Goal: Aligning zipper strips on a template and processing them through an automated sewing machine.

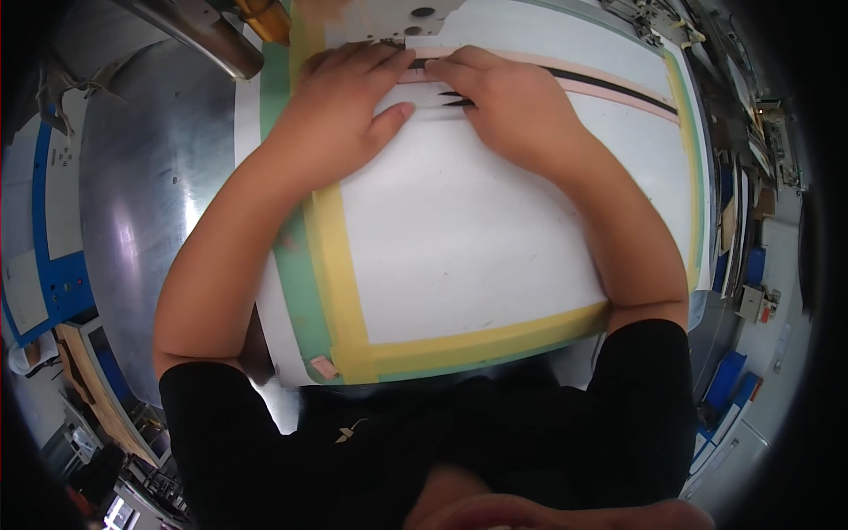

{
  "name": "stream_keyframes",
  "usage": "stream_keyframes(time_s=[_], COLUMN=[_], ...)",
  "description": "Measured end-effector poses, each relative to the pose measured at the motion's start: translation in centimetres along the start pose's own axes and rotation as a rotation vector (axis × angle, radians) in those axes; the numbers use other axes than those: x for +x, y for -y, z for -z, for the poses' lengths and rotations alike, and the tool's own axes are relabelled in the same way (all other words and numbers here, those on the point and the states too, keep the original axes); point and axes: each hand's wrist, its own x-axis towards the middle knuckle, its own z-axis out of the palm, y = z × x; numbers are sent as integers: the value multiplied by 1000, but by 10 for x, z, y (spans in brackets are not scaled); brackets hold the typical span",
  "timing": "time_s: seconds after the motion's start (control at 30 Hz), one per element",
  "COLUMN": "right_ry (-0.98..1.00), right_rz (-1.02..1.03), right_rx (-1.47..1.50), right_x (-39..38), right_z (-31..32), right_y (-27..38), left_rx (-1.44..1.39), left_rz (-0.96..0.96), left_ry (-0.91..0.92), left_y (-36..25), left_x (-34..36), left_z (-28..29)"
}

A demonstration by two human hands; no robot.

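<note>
Industrial workshop, sewing- or assembly-type machine area; exact trade unclear.
White worktop [477, 238] edged with yellow tape [349, 265] over green border [305, 300], black strip [609, 87] with pink edging across it. Far edge: metal machine plate [362, 19] with round holes, thick metal cylinder [221, 46] nearby. Left: big shiny metal surface [132, 177], blue-and-white cabinet [66, 283] with small controls. Right: upright panels [729, 212], blue bin [726, 378].
</note>
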Motion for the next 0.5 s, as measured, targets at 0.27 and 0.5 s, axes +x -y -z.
stream_keyframes(time_s=[0.27, 0.5], right_ry=[-56, -91], right_rz=[57, 58], right_rx=[-67, -98], right_x=[-4, -3], right_z=[-5, -5], right_y=[-3, 0], left_rx=[211, 251], left_rz=[3, -2], left_ry=[-43, -56], left_y=[-15, -23], left_x=[-7, -10], left_z=[10, 13])
